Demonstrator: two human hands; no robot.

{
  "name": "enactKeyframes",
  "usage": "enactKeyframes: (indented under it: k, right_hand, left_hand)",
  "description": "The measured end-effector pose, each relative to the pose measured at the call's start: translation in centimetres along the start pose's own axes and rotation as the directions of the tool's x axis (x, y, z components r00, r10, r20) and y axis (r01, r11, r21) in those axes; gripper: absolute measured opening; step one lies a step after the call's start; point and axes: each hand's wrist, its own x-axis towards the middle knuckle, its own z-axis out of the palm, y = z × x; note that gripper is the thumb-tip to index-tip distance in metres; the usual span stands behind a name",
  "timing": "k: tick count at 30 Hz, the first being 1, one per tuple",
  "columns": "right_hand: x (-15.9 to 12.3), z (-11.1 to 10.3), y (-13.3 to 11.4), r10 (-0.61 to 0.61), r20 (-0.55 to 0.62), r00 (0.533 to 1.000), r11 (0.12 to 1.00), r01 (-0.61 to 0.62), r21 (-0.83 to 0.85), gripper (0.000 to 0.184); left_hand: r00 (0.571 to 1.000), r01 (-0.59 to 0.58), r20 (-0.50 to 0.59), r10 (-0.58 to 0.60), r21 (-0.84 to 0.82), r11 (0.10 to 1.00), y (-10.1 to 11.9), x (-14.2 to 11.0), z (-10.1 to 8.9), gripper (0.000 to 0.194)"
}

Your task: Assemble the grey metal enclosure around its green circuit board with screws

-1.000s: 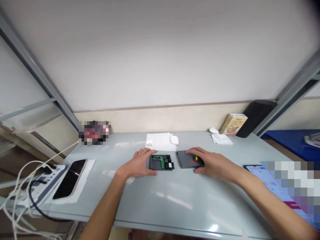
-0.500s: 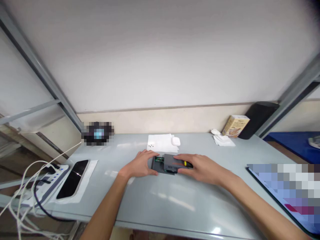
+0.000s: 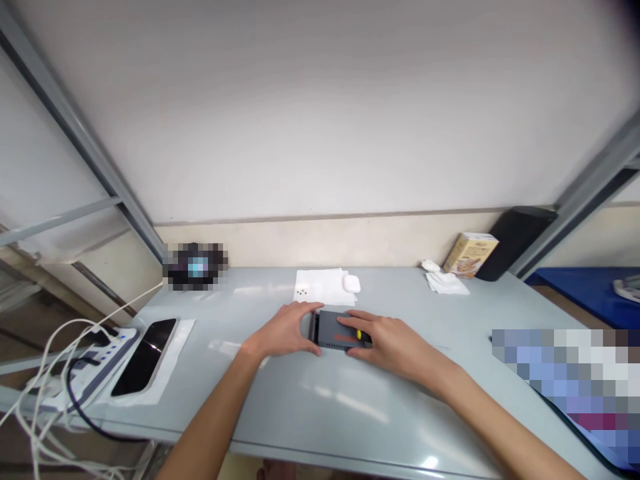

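A small dark grey electronics case [image 3: 334, 327] lies at the middle of the desk, its vented cover almost wholly over its base. My left hand [image 3: 287, 328] grips the left end of the base between thumb and fingers. From the other side, my right hand [image 3: 387, 340] clasps the cover, thumb at the near edge and fingers on top. Tucked in that same palm is a screwdriver [image 3: 359, 334], its yellow end poking out at the case and its thin shaft showing beyond the hand. The circuit board is hidden under the cover.
Behind the case, white paper [image 3: 320, 285] holds several small dark screws [image 3: 301, 292] and a white earbud case [image 3: 351, 284]. Left are a phone [image 3: 146, 357] and a power strip [image 3: 107, 357] with cables. Right are tissues [image 3: 445, 281], a yellow box [image 3: 470, 255], a black cylinder [image 3: 517, 241] and a screen [image 3: 575, 393].
My right hand has moved left, sliding the cover over the base. The green circuit board that showed at the left is now covered. My left hand stays at the base's end.
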Motion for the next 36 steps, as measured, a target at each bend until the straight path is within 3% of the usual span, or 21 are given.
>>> enactKeyframes:
  k: [7,14,16,18,20,22,25,26,28,31,36]
  right_hand:
    - [0.7,0.5,0.3,0.002,0.000,1.000,0.996,-0.002,0.094,0.064]
    - [1.4,-1.0,0.7,-0.099,-0.001,0.995,0.961,0.095,0.258,0.057]
    - [1.8,-1.5,1.0,-0.096,-0.051,0.994,0.936,0.107,0.334,0.043]
    - [2.3,-1.8,1.3,-0.025,-0.203,0.979,0.896,0.112,0.430,0.031]
    - [2.9,-1.9,1.7,0.103,-0.388,0.916,0.821,0.142,0.553,0.031]
    - [3.4,-1.8,2.2,0.281,-0.512,0.812,0.687,0.203,0.698,0.033]
    - [3.9,-1.8,3.2,0.525,-0.563,0.638,0.397,0.402,0.825,0.026]
    - [3.9,-1.8,3.7,0.571,-0.559,0.601,0.325,0.460,0.826,0.023]
    - [3.8,-1.8,4.7,0.637,-0.539,0.552,0.235,0.527,0.817,0.022]
    - [3.5,-1.7,6.2,0.703,-0.452,0.549,0.104,0.550,0.829,0.028]
    - [3.7,-0.6,6.9,0.805,-0.328,0.495,0.069,0.471,0.880,0.049]
  left_hand:
    - [0.997,0.071,-0.023,-0.070,0.042,0.997,0.9,0.2,0.4,0.104]
    - [0.999,0.035,-0.035,-0.033,0.052,0.998,1.6,0.3,0.2,0.089]
    - [0.999,-0.008,-0.045,0.010,0.034,0.999,1.6,0.3,0.3,0.080]
    - [0.998,-0.030,-0.055,0.032,0.021,0.999,1.7,0.2,0.4,0.076]
    - [0.998,-0.030,-0.056,0.030,0.015,0.999,1.6,0.1,0.5,0.075]
    - [0.998,-0.035,-0.055,0.035,0.005,0.999,1.6,0.1,0.5,0.073]
    - [0.996,-0.051,-0.070,0.050,-0.017,0.999,1.6,0.1,0.6,0.068]
    - [0.996,-0.049,-0.078,0.048,-0.023,0.999,1.7,0.1,0.6,0.064]
    - [0.995,-0.029,-0.096,0.026,-0.028,0.999,1.9,0.1,0.5,0.057]
    - [0.992,0.011,-0.124,-0.014,-0.028,1.000,2.2,0.2,0.5,0.045]
    - [0.981,0.040,-0.188,-0.043,-0.015,0.999,2.3,0.5,0.5,0.055]
